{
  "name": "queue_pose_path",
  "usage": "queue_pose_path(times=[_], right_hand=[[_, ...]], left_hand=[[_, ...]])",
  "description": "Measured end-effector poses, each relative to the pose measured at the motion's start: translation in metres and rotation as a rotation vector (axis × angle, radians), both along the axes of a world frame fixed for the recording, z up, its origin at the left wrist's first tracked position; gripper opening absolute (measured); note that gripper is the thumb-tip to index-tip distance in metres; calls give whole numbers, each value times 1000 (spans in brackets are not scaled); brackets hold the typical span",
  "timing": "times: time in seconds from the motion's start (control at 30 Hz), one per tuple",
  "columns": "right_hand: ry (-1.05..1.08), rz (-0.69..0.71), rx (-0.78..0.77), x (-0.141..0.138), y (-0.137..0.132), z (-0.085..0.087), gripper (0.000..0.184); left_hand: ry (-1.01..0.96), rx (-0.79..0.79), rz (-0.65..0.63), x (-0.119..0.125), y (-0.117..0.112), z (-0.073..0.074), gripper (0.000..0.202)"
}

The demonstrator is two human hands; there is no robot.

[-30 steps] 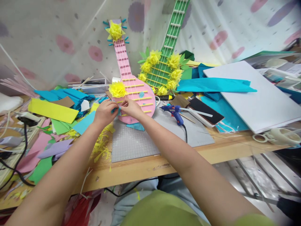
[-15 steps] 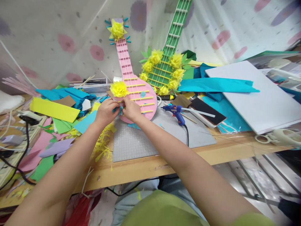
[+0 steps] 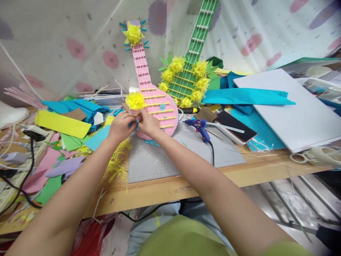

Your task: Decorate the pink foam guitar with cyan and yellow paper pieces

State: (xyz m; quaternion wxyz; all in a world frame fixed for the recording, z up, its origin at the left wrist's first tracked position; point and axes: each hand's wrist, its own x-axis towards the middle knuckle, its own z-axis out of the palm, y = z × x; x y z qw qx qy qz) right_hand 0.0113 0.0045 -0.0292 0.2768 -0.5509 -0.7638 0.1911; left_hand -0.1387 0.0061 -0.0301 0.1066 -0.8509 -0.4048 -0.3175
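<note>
A pink paper pipa [image 3: 157, 113] with yellow strips, white strings and yellow paper flowers leans upright behind my hands. At its lower left edge, just under a yellow paper flower [image 3: 135, 101], my left hand [image 3: 121, 125] is closed with bits of blue paper [image 3: 131, 124] at its fingertips. My right hand [image 3: 149, 124] touches the same spot, fingers pinched together against the left fingertips and the pipa's face. What the right fingers pinch is mostly hidden. A blue dot [image 3: 162, 106] is stuck on the pink face.
A green paper instrument [image 3: 186, 80] with yellow flowers stands behind on the right. A blue glue gun [image 3: 198, 127] lies on the grey cutting mat [image 3: 154, 163]. Coloured paper scraps [image 3: 64, 167] and a power strip [image 3: 32, 160] cover the left side; white boards [image 3: 290, 110] and scissors [image 3: 299, 157] are at right.
My hands stay at the same spot on the pipa, with barely any finger movement. The whole view has shifted very slightly.
</note>
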Motion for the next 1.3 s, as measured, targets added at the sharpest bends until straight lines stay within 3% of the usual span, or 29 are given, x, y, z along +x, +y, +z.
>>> queue_pose_path(times=[0.33, 0.57, 0.87, 1.07, 1.3], right_hand=[[106, 3, 8, 3, -2, 1, 35], [198, -46, 57, 46, -17, 6, 26], [214, -142, 107, 113, -52, -11, 23], [197, -176, 130, 121, -57, -30, 19], [205, -156, 141, 125, -54, -41, 22]], left_hand=[[-10, 1, 3, 2, -3, 5, 14], [-111, 68, 160, -5, -17, 1, 17], [-62, 54, 133, 9, -33, -20, 25], [5, 52, 132, 18, -27, -23, 17], [-84, 77, 211, 18, -23, -12, 21]])
